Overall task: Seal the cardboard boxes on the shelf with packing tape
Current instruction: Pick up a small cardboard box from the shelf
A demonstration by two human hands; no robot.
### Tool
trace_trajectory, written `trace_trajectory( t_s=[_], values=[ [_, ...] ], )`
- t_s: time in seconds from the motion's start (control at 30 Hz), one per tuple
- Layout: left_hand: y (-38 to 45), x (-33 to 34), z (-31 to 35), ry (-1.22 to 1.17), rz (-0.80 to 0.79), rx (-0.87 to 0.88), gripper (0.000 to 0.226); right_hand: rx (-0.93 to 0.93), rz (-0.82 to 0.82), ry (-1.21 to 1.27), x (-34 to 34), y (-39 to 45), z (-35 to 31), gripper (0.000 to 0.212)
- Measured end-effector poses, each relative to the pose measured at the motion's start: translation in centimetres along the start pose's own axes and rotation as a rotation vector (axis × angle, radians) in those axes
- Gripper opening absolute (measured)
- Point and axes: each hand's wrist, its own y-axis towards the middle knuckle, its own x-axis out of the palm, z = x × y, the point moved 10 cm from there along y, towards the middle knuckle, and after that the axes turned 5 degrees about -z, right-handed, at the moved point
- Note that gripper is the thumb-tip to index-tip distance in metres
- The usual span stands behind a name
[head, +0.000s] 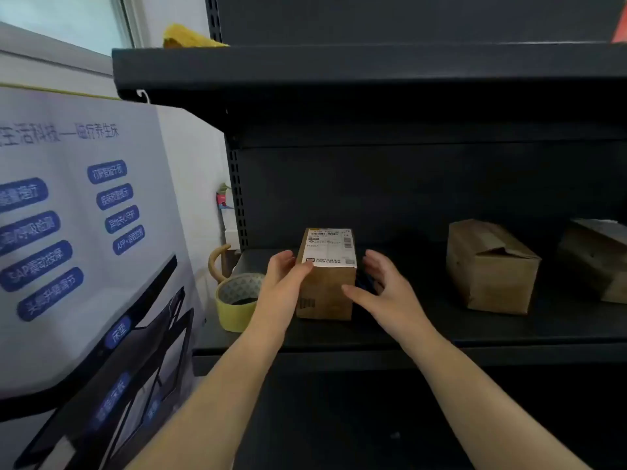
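Bare forearms reached onto dark shelf (441, 330). Left hand (283, 283) touched small labelled box (325, 286); right hand (383, 290) hovered beside it, fingers spread, gripping nothing. Tape roll (237, 300) sat just left. Two more boxes (492, 266) right. Advice: steady box, flaps flat, before taping.

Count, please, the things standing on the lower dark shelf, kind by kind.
Cardboard boxes: 3 (labelled box, middle box, right box, cut by the frame edge)
Rolls of packing tape: 1 (tape roll)
Total: 4
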Motion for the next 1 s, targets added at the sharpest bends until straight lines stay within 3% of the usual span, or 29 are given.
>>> trace_trajectory(
  t_s=[0.33,0.77,1.0],
  values=[
    [0.2,0.3,-0.5,-0.077,-0.032,-0.067,0.029,0.020,-0.020,0.048,0.3,0.5,-0.3,0.067],
    [1.2,0.7,-1.8,-0.125,-0.023,-0.174,0.028,0.110,-0.022,0.069,1.1,1.4,0.3,0.065],
    [0.7,1.4,-1.5,-0.112,-0.023,-0.100,0.025,0.130,0.022,0.142,1.5,1.4,0.6,0.053]
  ],
)
